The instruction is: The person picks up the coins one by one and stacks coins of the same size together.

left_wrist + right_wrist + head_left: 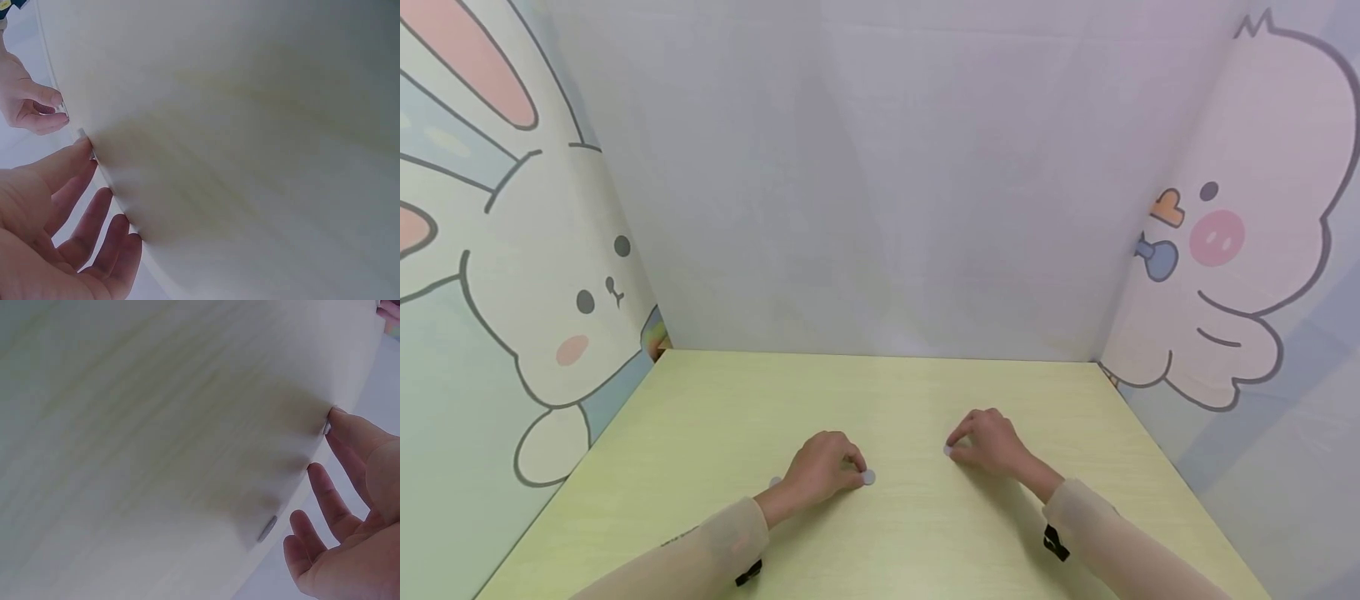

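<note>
My left hand (822, 468) rests low over the table and pinches a small flat grey-white disc (868, 477) between thumb and forefinger. The left wrist view shows that disc (92, 154) at the fingertips, with the other fingertips against the tabletop. Farther right, my right hand (992, 443) pinches another small disc (948, 450) at its edge, partly covered by the fingers. A third disc (776, 482) lies beside the left wrist, partly hidden by it. In the right wrist view, a disc (267, 529) lies on the table near the right hand's outer fingers.
The pale yellow wood-grain table (895, 400) runs back to a plain light curtain (880, 183). Cartoon-printed cloth stands on both sides, with a rabbit (550, 292) at left and a chick (1262, 167) at right. Black straps show under both sleeves.
</note>
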Tool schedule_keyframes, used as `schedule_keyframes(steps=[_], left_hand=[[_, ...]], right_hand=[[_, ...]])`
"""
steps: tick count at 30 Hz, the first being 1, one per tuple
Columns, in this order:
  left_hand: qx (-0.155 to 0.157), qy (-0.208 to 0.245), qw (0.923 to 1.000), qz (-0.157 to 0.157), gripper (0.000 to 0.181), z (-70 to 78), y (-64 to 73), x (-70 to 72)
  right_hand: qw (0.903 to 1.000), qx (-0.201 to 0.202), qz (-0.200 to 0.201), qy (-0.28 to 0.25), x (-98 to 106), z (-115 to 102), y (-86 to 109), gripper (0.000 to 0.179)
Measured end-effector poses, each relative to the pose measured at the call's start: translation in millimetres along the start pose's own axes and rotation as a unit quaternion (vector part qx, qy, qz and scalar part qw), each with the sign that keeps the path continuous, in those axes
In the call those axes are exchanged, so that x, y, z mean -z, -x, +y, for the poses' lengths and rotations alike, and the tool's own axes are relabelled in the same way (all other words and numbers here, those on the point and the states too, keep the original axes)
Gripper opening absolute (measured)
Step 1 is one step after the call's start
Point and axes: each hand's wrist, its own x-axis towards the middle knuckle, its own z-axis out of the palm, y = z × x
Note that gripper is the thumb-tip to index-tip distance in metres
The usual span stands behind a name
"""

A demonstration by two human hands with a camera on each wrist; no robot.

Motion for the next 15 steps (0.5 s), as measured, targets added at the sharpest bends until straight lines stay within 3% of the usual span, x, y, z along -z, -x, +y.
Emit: schedule_keyframes(steps=[15], left_hand=[[-0.002,-0.001,1.0,-0.001,0.009,2.8,0.7,1.4]], right_hand=[[0.9992,0.037,0.014,0.012,-1.1,-12.0,15.8,0.008]])
